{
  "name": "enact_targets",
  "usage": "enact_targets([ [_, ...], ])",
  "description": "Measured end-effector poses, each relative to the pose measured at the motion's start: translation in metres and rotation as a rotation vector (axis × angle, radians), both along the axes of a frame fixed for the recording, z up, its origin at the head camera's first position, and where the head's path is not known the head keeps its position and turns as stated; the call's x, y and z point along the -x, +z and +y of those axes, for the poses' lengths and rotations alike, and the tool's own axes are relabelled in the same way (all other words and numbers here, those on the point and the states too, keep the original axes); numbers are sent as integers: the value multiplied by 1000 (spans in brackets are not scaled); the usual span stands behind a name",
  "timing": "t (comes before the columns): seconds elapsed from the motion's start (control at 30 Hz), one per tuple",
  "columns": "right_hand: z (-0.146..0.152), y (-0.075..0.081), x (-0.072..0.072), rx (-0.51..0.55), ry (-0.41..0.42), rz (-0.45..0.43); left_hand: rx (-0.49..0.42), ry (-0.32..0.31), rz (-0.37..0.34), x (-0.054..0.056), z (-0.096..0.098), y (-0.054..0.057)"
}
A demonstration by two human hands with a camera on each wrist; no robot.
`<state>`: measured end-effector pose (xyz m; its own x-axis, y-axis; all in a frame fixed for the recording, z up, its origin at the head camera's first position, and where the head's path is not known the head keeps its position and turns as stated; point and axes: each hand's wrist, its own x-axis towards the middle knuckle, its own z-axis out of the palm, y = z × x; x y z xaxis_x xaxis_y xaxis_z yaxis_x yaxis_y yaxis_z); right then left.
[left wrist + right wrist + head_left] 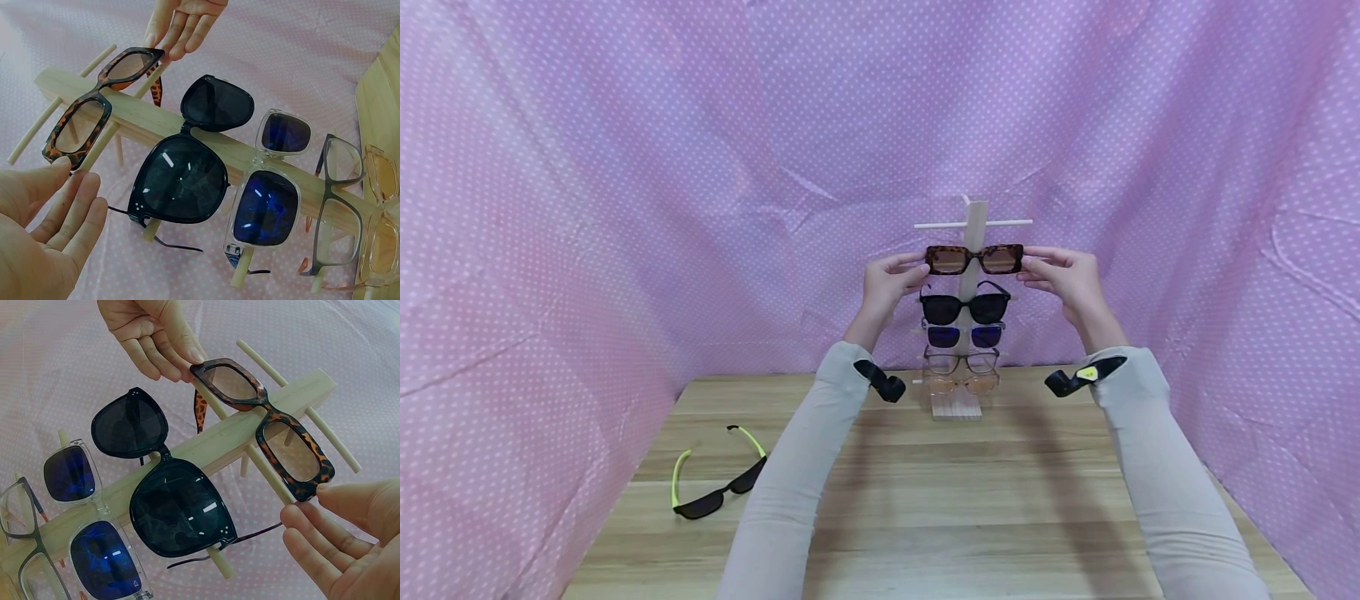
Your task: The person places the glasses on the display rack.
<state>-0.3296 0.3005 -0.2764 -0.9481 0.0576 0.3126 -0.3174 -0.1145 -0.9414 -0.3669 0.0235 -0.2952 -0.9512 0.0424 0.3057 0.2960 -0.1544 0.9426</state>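
Tortoiseshell sunglasses (1002, 260) with brown lenses sit against the upper part of a wooden eyewear stand (977, 215), just below its top peg. My left hand (886, 287) pinches one outer corner of the frame, thumb in front. At the opposite corner my right hand (1070, 282) pinches it the same way. In the left wrist view a spotted temple (156, 87) hangs behind the front. Under these, the stand carries black sunglasses (942, 310), clear-framed sunglasses (943, 337) with blue lenses, grey-framed glasses (942, 363) and pale orange glasses (981, 384).
Black sunglasses (703, 505) with yellow-green temples lie open on the wooden table (925, 500), left of my left forearm. The bare top peg (1011, 222) sticks out on both sides of the post. Pink dotted cloth (737, 167) hangs behind and along the sides.
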Motion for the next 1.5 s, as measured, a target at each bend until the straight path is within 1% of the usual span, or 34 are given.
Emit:
enact_targets([
  [0.2,1,-1,-1,31,30,8,0,-10,8,0,-1,-1],
  [0.43,3,-2,-1,20,25,-11,11,-30,12,0,-3,-2],
  [0.57,3,-4,-3,25,29,1,28,-30,11,-1,-5,-4],
  [0.77,4,-11,-7,78,49,31,30,-51,15,-6,-8,-5],
  [0.9,3,-17,-12,83,38,48,26,-65,31,-10,-15,-6],
  [1.0,2,-22,-16,85,35,52,16,-75,48,-15,-23,-8],
  [1.1,-1,-28,-20,112,48,60,11,-74,61,-20,-34,-12],
  [1.23,-7,-39,-25,117,61,90,20,-62,53,-29,-53,-19],
  [1.33,-14,-48,-27,103,85,104,43,-50,35,-36,-71,-26],
  [1.5,-31,-66,-25,34,121,98,102,-31,16,-46,-106,-42],
])
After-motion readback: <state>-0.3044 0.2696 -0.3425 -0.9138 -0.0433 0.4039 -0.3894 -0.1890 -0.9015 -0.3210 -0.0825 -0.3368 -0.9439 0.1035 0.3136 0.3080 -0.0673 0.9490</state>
